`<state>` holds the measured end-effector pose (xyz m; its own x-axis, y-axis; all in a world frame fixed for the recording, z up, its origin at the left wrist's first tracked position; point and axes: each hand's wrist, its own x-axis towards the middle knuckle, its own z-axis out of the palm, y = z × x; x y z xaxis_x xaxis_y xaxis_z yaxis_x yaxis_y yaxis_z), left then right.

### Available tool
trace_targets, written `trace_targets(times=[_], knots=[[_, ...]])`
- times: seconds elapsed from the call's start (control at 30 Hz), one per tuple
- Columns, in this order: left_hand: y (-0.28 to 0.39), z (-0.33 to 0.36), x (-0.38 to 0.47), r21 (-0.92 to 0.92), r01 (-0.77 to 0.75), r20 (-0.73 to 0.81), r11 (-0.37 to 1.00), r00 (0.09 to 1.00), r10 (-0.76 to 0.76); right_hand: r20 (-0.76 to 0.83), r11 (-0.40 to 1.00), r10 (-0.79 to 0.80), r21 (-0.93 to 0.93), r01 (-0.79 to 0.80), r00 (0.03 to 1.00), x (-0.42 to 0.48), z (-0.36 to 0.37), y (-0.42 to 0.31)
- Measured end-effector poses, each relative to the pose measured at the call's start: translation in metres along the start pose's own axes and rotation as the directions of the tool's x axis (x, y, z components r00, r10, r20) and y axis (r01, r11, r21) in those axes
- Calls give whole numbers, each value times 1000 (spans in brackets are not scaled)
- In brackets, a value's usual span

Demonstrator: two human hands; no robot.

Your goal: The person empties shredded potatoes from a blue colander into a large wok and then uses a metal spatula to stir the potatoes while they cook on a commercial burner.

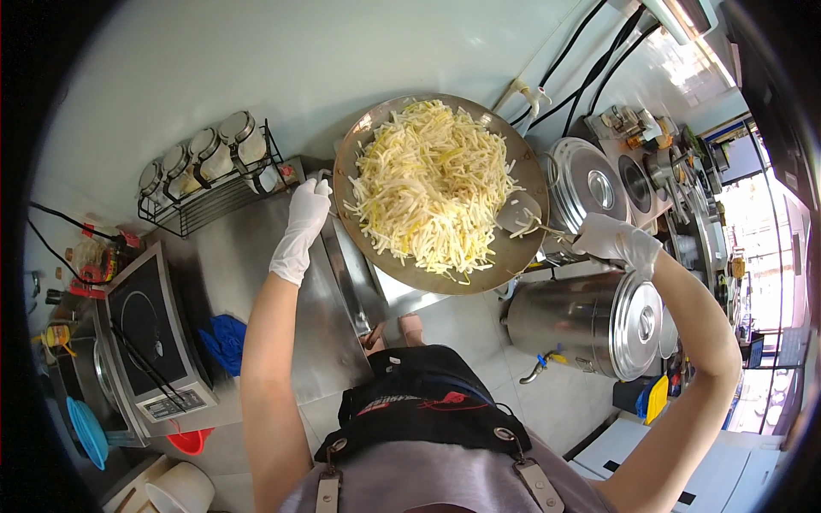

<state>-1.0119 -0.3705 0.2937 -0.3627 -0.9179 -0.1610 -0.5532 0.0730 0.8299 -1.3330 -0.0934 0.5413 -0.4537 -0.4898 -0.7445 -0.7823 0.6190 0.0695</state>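
Note:
A wide metal wok (494, 272) is heaped with pale yellow and white vegetable strips (433, 186). My left hand (309, 205), in a white glove, closes around the wok's loop handle (326, 173) on its left side. In my gloved right hand (612, 240) is the handle of a metal ladle (519, 211). The ladle's bowl rests inside the wok at the right edge of the heap, with a few strips lying across it. The glove hides part of the ladle's handle.
Left of the wok is a steel counter (256, 256) with a wire rack (211, 205) of lidded jars. An induction cooker (151, 320) stands farther left. At right are a lidded steel pot (587, 183) and a large steel barrel with a tap (564, 314). A water tap (529, 96) projects from the wall.

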Motion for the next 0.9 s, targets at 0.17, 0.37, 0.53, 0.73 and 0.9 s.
trace_targets(times=[0.17,0.37,0.53,0.73,0.9], knots=[[-18,7,9,27,-53,-45,998,998,54,-80,844,-19,533,58,997,118,57,1],[3,3,-7,-42,-19,-49,999,999,17,-740,907,-163,148,395,652,169,146,-32],[-2,0,-3,-28,-50,-43,998,998,49,-725,951,-307,-261,166,616,95,142,-19],[1,3,0,-92,12,2,996,1000,-12,-685,760,-502,-641,-110,528,26,154,6],[1,3,-1,-127,24,0,992,1000,-25,-598,725,-451,-678,-118,662,-9,117,35]])
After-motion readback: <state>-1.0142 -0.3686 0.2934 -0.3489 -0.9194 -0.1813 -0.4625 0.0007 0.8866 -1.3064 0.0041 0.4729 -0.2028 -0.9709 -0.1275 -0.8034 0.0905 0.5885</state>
